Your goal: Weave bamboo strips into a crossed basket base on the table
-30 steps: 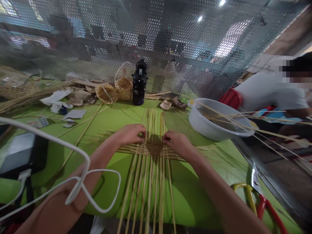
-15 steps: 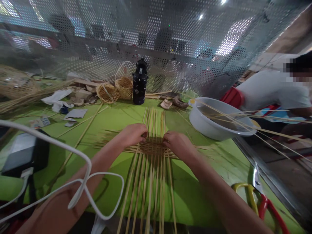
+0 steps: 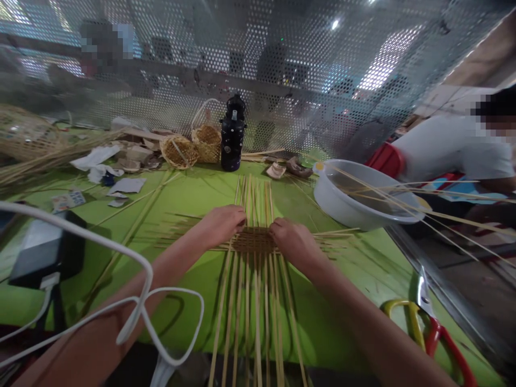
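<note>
A flat piece of woven bamboo strips [image 3: 253, 242] lies on the green table, its long loose ends reaching toward me, away from me and out to both sides. My left hand [image 3: 226, 221] is closed at the far left corner of the weave, fingertips pinched on the strips. At the far right corner, my right hand [image 3: 288, 236] is closed the same way, thumb and fingers on the strips. Both hands rest level with each other, a short gap between them. Which single strip each one grips is partly hidden by the fingers.
A white basin [image 3: 363, 199] with strips across it stands right. Scissors [image 3: 427, 322] with yellow and red handles lie near the right edge. Behind are a black bottle [image 3: 233, 137] and small baskets [image 3: 179, 150]. A white cable [image 3: 141, 269] loops over my left forearm. A person sits right.
The near loose strips have swung to the right at their ends. Both hands stay at the far corners of the weave, shifted only slightly. The camera view has moved a little.
</note>
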Motion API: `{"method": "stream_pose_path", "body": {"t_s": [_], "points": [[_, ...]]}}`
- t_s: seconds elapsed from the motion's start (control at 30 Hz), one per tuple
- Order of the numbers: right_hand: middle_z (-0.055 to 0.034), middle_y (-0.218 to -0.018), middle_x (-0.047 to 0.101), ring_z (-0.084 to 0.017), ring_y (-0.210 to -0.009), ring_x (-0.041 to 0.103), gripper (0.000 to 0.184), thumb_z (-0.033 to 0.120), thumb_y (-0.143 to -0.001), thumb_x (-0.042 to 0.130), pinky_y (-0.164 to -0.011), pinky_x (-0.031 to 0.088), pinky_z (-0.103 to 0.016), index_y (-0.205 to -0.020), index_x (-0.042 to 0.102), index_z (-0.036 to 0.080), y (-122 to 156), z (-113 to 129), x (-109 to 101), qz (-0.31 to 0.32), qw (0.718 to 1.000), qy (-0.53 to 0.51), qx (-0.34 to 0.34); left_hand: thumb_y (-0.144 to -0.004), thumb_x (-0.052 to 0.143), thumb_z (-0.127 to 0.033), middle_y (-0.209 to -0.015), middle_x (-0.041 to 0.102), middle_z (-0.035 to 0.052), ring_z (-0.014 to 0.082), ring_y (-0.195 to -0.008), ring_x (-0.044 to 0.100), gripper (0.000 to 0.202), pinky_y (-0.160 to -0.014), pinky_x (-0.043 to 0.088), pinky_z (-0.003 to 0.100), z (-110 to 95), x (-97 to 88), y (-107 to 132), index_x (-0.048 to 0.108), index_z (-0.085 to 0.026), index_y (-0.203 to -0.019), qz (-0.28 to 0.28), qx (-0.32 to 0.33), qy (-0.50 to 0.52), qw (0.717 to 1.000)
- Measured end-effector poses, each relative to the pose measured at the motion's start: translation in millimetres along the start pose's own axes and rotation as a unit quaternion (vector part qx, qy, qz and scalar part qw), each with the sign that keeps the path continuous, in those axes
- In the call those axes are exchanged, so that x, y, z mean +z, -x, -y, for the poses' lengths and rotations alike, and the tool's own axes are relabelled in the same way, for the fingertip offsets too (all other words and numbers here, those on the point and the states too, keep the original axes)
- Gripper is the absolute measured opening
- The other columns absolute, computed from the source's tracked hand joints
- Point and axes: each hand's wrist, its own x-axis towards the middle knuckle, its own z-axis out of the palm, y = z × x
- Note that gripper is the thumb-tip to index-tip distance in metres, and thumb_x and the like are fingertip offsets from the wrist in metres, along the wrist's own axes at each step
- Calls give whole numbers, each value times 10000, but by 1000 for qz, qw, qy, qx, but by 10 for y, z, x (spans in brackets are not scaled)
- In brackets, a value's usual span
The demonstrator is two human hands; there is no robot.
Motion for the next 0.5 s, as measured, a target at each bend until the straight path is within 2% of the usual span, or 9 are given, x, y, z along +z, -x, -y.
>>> {"method": "stream_pose_path", "body": {"t_s": [0.17,0.3,0.5], "points": [[-103,-956,682,-191,-847,630,215,117,-997,486,-676,402,-273,-933,689,153,-10,-33,56,-8,1000,-6,-3,-908,600,-178,-990,677,66,219,-937,635,58,-785,454,307,-10,14,1,658,-175,-915,-3,-6,-3,1000],[-73,-961,689,-173,-822,632,183,199,-1002,543,-663,383,-265,-907,695,164,-34,-91,81,-16,999,-47,20,-909,599,-185,-1008,679,57,217,-945,634,70,-792,462,307,-24,-1,9,667,-182,-926,1,-23,26,999],[-50,-1014,718,-170,-884,651,122,188,-969,593,-720,399,-248,-980,715,189,-64,-191,134,-46,988,-147,21,-910,630,-203,-1148,657,74,240,-1086,614,186,-873,473,326,-16,-45,139,658,-187,-1093,1,-79,48,996]]}}
